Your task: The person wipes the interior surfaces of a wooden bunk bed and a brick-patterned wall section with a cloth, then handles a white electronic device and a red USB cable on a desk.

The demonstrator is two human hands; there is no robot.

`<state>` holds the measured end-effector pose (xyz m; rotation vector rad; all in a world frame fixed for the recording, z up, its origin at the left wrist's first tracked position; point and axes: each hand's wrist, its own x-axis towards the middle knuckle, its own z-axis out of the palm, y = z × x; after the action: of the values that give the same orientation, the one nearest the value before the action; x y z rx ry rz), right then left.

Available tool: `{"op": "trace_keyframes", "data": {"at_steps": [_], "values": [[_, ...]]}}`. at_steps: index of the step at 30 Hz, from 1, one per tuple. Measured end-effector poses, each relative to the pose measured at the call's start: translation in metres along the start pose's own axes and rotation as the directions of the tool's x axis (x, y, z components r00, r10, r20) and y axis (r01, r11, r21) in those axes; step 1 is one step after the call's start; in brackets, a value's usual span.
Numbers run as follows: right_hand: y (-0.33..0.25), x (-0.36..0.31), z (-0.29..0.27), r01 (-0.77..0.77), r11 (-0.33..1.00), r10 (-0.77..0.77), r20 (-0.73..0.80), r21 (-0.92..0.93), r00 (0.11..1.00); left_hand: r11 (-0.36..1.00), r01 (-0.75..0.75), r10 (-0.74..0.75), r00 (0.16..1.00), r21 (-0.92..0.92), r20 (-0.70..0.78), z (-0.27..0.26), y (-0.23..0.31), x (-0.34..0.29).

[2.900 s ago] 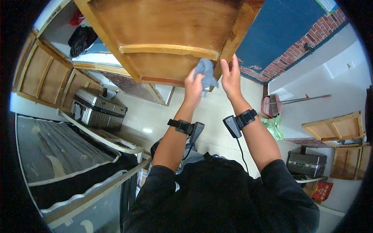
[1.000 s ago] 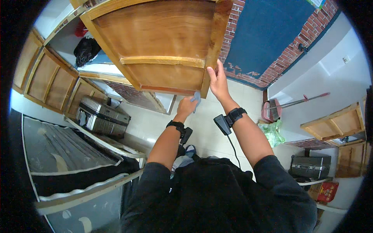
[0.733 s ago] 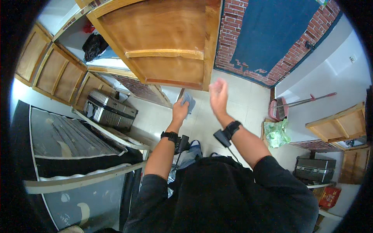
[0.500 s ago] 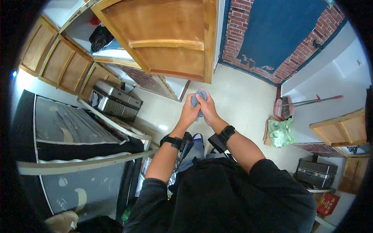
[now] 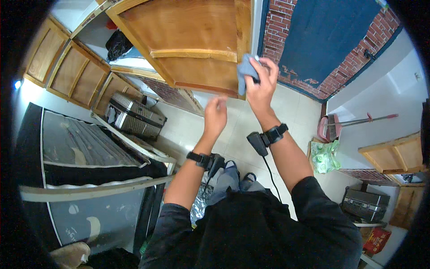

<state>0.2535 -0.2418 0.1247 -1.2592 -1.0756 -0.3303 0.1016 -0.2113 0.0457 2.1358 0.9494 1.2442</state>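
My right hand (image 5: 262,87) is closed round a folded grey-blue cloth (image 5: 245,71), raised beside the right edge of an open wooden cabinet door (image 5: 192,74). The cloth overlaps the door's outer edge; contact between them is hard to judge. Lower and to the left, my left hand (image 5: 215,116) is held up near the door's bottom edge, apart from the cloth. Its fingers look curled but are smeared by motion, so whether they are closed cannot be told. Each wrist wears a black strap with a small dark device.
A silver suitcase (image 5: 136,115) stands at left, near a bed frame (image 5: 98,190) with dark netting. At right are a pink dustpan (image 5: 323,127), a green plastic bag (image 5: 325,156) and a black case (image 5: 365,204). Ahead, a blue door (image 5: 329,40) sits among brick-patterned panels.
Both hands were together on the cloth. They have parted: my right hand has carried it up and right to the cabinet door's edge, while my left hand has let go.
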Motion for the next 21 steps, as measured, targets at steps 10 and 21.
{"op": "trace_keyframes", "data": {"at_steps": [10, 21], "values": [[0.068, -0.049, 0.02, -0.044, 0.99, 0.063, 0.131, -0.137, 0.989, 0.923, -0.238, 0.234, 0.971, 0.303, 0.052, -0.019, 0.008, 0.1], [0.118, -0.138, 0.021, -0.382, 0.887, 0.423, 0.124, -0.259, 0.898, 0.805, -0.39, 0.369, 0.919, 0.448, 0.136, -0.038, 0.0, 0.124]]}}
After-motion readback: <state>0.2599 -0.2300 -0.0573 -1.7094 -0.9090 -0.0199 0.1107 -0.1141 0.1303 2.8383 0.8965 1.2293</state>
